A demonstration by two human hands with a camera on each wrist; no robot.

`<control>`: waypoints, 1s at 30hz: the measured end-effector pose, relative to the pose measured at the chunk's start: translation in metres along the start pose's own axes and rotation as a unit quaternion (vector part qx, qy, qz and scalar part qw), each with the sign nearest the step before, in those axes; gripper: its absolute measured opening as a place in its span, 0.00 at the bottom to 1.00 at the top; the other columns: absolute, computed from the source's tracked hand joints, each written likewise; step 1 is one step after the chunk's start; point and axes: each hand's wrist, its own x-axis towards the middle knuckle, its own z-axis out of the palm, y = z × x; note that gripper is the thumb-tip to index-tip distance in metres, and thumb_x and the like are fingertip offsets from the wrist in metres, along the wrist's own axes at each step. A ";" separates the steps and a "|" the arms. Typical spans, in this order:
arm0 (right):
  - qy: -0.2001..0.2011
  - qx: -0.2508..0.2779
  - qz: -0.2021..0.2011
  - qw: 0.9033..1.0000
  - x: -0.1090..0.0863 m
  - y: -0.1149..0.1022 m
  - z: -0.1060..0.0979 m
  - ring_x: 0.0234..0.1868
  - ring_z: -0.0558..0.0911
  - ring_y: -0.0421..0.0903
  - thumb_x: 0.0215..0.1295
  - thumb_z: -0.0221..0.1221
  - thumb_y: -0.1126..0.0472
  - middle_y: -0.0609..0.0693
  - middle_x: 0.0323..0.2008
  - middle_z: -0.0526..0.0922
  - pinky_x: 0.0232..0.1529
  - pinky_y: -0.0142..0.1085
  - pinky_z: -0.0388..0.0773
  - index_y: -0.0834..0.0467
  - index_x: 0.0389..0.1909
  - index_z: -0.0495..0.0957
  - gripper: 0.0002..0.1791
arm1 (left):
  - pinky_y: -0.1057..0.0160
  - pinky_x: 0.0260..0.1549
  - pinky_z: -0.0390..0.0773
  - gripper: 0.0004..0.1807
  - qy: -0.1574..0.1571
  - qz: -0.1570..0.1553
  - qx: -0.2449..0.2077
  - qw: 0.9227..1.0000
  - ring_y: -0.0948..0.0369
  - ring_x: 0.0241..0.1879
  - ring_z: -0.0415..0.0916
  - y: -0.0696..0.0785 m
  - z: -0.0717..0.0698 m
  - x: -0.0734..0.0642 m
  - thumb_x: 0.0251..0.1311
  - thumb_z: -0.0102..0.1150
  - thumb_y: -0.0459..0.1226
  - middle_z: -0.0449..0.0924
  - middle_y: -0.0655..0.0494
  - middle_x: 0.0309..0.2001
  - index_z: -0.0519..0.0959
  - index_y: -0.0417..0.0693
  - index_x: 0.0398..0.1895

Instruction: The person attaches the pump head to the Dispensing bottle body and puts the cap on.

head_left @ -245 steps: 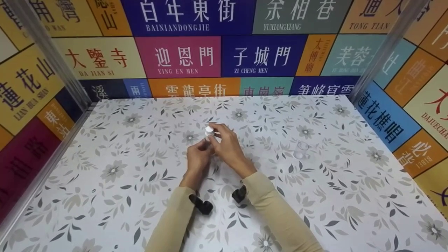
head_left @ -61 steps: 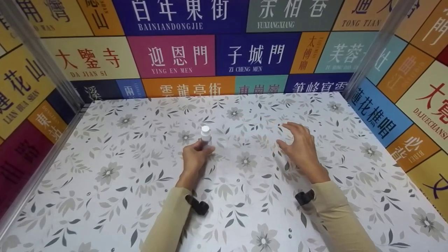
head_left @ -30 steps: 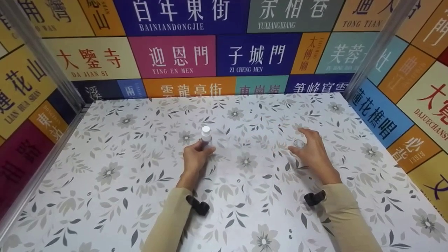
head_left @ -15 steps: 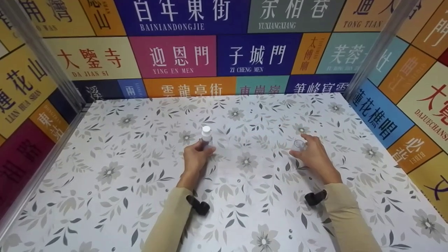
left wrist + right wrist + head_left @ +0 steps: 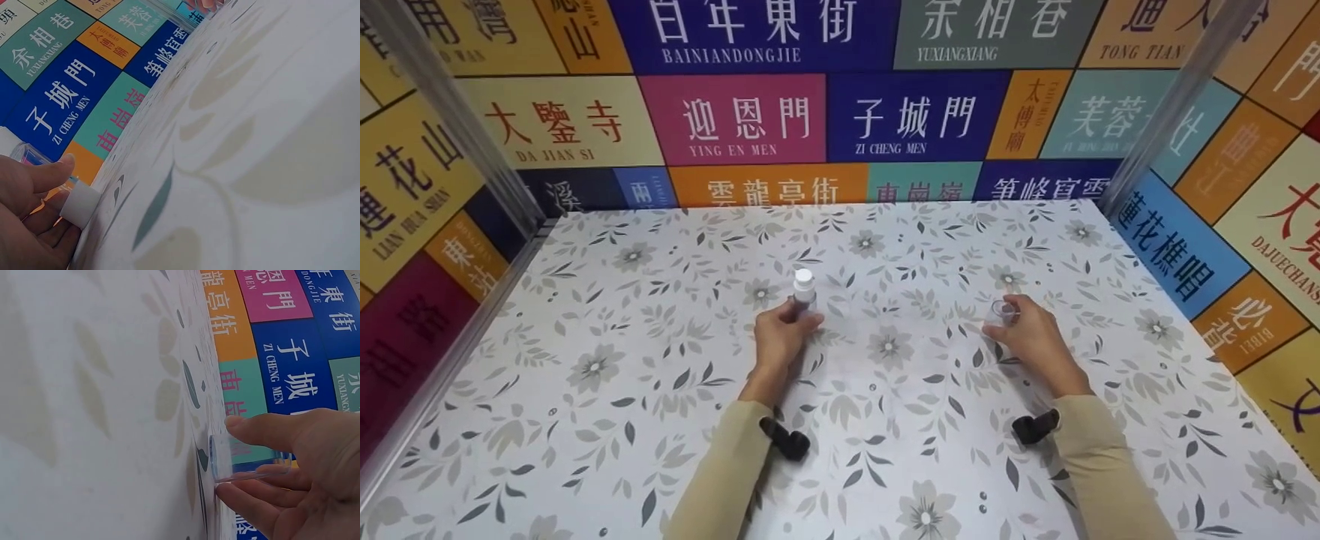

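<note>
My left hand (image 5: 780, 337) grips a small upright bottle (image 5: 804, 282) with a white top, left of the middle of the table. Close up in the left wrist view, the bottle has a see-through body between my thumb and fingers and a white piece (image 5: 81, 205) at its lower end, down at the tabletop. Farther right, my right hand (image 5: 1031, 335) holds a clear, hollow plastic cup (image 5: 1002, 310) between thumb and fingers. In the right wrist view the clear cup (image 5: 247, 458) has a straight wall, and one end is right at the table surface.
A white table (image 5: 885, 420) with grey leaves and flowers lies under both hands. Walls with coloured Chinese name panels (image 5: 731, 120) rise behind it and at both sides. Clear posts (image 5: 1162, 112) stand at the back corners. A black camera sits at each wrist.
Earlier both hands were at the bottle, with the clear cup standing on the table. My right hand has since moved right and closed around the cup; my left has kept the bottle.
</note>
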 end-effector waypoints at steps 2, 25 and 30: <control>0.008 -0.003 -0.007 1.000 0.000 0.001 0.001 0.60 0.75 0.64 0.65 0.65 0.58 0.70 0.61 0.74 0.63 0.55 0.71 0.70 0.69 0.62 0.37 | 0.55 0.63 0.76 0.24 -0.003 -0.006 0.003 1.000 0.48 0.62 0.78 0.000 0.000 0.000 0.53 0.72 0.31 0.81 0.39 0.58 0.82 0.40 0.55; 0.060 0.025 -0.048 0.997 -0.002 0.001 0.003 0.60 0.77 0.67 0.65 0.63 0.63 0.68 0.53 0.74 0.61 0.55 0.75 0.69 0.69 0.65 0.33 | 0.55 0.61 0.78 0.24 0.002 0.004 0.000 1.000 0.48 0.59 0.80 0.001 0.000 -0.001 0.51 0.72 0.31 0.82 0.39 0.55 0.82 0.39 0.54; 0.058 0.047 -0.018 0.997 -0.001 -0.001 0.002 0.63 0.75 0.65 0.65 0.62 0.62 0.69 0.59 0.75 0.64 0.54 0.74 0.70 0.69 0.62 0.35 | 0.55 0.61 0.78 0.23 0.002 0.005 0.001 1.000 0.48 0.59 0.81 0.001 0.000 0.000 0.51 0.72 0.31 0.83 0.39 0.55 0.83 0.39 0.53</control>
